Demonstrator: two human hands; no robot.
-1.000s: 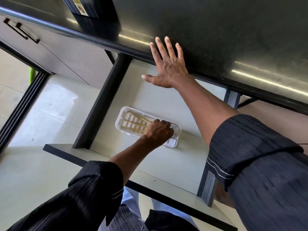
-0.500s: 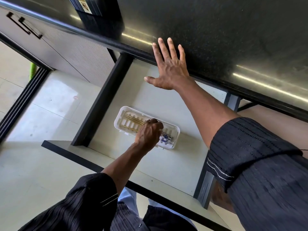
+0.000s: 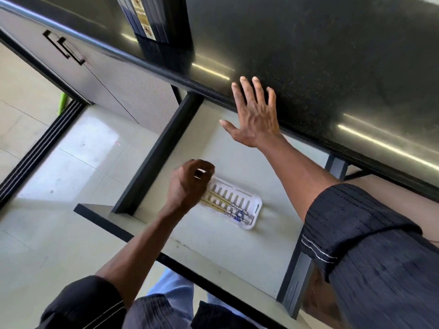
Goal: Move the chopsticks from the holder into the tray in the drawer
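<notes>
A white slotted tray [image 3: 255, 206] lies on the pale floor of the open drawer [image 3: 213, 243]. Wooden chopsticks [image 3: 219, 205] with blue patterned ends lie lengthwise in it. My left hand [image 3: 187, 186] hovers over the tray's left end, raised above it, fingers loosely curled with nothing in them. My right hand [image 3: 255, 115] lies flat with spread fingers on the edge of the black countertop [image 3: 332, 67] above the drawer. The dark box with gold labels [image 3: 156, 17] at the top edge may be the holder; I cannot tell.
The drawer's black left wall [image 3: 156, 157] and front panel [image 3: 114, 229] frame the tray. A grey cabinet door with black handles [image 3: 64, 49] stands to the left. Pale floor tiles [image 3: 59, 162] and a dark sliding-door track [image 3: 35, 153] lie beyond.
My left hand has let go of the chopsticks in the tray and lifted up and to the left off it. My right hand stays on the countertop.
</notes>
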